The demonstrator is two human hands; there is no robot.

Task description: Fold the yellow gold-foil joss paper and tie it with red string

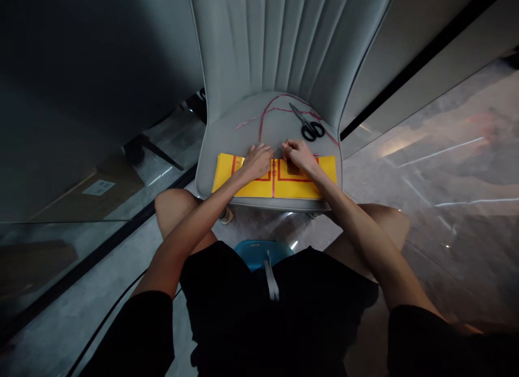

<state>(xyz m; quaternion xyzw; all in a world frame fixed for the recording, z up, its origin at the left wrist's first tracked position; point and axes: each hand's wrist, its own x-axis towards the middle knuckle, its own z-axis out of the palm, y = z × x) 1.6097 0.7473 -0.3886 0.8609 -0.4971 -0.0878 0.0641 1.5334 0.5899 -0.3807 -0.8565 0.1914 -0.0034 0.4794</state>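
Observation:
A stack of yellow paper with red print (300,190) lies across the front of a grey chair seat. A pink ribbon (273,189) runs over the middle of the stack from front to back. My left hand (258,160) rests palm down on the stack, its fingers lying flat at the far edge, where a loose length of ribbon meets the fingertips. Just right of the middle, my right hand (299,154) is closed in a pinch above the far edge; whatever is between its fingertips is too small to make out. Black-handled scissors (310,126) lie beyond it.
The grey chair (279,41) has a ribbed backrest behind the seat. More pink ribbon (279,96) curls over the seat's rear. Below the seat, a blue plastic object (263,252) shows between my legs. A cardboard box (97,187) appears at left, by a dark glossy panel.

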